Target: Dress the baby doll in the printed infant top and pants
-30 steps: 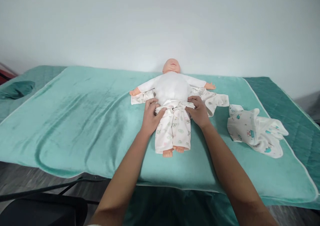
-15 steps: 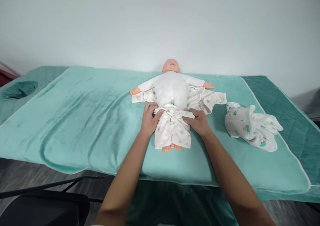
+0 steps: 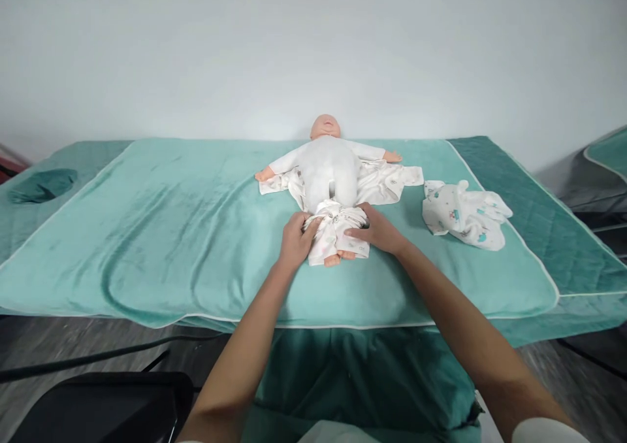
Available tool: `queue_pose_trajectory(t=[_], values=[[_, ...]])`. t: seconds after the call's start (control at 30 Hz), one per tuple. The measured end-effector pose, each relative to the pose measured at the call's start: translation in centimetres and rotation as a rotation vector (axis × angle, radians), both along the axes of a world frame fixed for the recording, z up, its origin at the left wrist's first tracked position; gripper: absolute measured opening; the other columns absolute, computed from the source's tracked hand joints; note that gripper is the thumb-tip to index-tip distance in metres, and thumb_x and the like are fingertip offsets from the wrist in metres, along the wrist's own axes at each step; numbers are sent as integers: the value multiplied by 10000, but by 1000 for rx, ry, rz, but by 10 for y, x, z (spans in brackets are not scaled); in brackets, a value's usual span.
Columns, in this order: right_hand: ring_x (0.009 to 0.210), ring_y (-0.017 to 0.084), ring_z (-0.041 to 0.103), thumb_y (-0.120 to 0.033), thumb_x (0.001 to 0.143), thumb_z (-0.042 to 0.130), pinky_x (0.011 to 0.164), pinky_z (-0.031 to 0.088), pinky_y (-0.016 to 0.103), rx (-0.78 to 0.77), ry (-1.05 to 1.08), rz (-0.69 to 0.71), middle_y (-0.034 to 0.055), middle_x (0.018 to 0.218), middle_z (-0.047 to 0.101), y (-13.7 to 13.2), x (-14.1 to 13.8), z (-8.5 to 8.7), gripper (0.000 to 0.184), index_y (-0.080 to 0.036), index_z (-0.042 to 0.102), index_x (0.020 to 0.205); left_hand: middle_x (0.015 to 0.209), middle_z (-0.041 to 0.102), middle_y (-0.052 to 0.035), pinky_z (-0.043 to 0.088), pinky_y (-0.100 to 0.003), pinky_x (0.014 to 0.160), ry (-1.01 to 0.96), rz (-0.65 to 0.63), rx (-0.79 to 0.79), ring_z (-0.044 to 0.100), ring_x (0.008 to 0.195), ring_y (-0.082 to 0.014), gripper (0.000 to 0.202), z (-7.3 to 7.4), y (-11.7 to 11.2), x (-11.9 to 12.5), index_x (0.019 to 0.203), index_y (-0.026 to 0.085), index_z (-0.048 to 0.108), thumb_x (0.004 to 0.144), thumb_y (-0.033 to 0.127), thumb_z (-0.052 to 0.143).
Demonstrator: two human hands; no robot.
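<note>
A baby doll (image 3: 326,162) in a white bodysuit lies on its back on a teal blanket (image 3: 171,234), head toward the wall. Patterned white trousers (image 3: 336,230) are bunched low around its legs, with the feet showing below. My left hand (image 3: 294,240) grips the bunched waistband on the left side. My right hand (image 3: 375,229) grips it on the right side. An open patterned top (image 3: 386,183) is spread under the doll's body.
A crumpled patterned garment (image 3: 465,215) lies to the right of the doll. A dark green cloth (image 3: 42,185) sits at the far left. A darker quilted cover (image 3: 533,201) shows at the right. A black chair (image 3: 98,407) stands at the lower left.
Both hands have drawn the trousers' waistband down from the doll's waist toward its feet, bunching the fabric. The view has shifted so the table appears farther away.
</note>
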State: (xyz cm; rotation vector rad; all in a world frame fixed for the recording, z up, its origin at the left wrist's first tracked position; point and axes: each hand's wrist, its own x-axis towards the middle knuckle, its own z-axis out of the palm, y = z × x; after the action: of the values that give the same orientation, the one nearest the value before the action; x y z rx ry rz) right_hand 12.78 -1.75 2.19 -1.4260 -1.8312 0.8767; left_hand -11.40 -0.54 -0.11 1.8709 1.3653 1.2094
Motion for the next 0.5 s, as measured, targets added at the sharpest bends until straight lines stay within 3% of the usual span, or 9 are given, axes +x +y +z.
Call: queue_pose_trajectory(t=[0.1,0.2,0.27,0.33,0.4,0.5], values=[[765,195,553,-559,760,733,669,411,299,21,-51,-52,-10,792,613,-1,-4,1,384,-222,594,884,700,535,13,397,-287,652,-10,-23,-37,503,700,-160,293,1,-15,-3,769,213,548,898,474,586],[695,170,492,-586,778,698,637,364,296,72,-47,-147,-23,686,550,-4,-7,6,400,-219,544,738,735,557,7,419,-297,689,5,-36,-47,517,728,-168,276,3,-22,-8,799,210,555,872,468,621],[695,168,481,-607,781,684,640,368,298,75,-16,-201,-23,681,527,-10,-7,10,429,-218,515,716,808,594,-8,448,-317,752,30,-73,-50,552,791,-184,271,6,-27,-13,846,207,565,864,467,640],[735,183,515,-619,784,681,658,401,304,20,-7,-157,-14,734,557,-19,-4,14,428,-218,530,769,957,632,-39,473,-351,849,65,-143,-47,589,921,-216,316,8,-33,-17,974,206,587,839,475,684],[828,214,572,-620,747,729,702,455,322,-46,-20,-24,11,872,618,-30,-1,17,472,-215,569,930,1176,611,-90,469,-402,968,124,-239,-7,575,1112,-267,575,10,-43,-19,1197,212,558,755,504,782],[1019,284,604,-583,582,873,812,509,383,-18,-93,148,85,1127,623,-48,1,19,823,-196,514,1213,1361,500,-160,418,-494,1081,272,-332,94,483,1291,-354,1076,8,-57,-16,1460,219,391,572,545,906]])
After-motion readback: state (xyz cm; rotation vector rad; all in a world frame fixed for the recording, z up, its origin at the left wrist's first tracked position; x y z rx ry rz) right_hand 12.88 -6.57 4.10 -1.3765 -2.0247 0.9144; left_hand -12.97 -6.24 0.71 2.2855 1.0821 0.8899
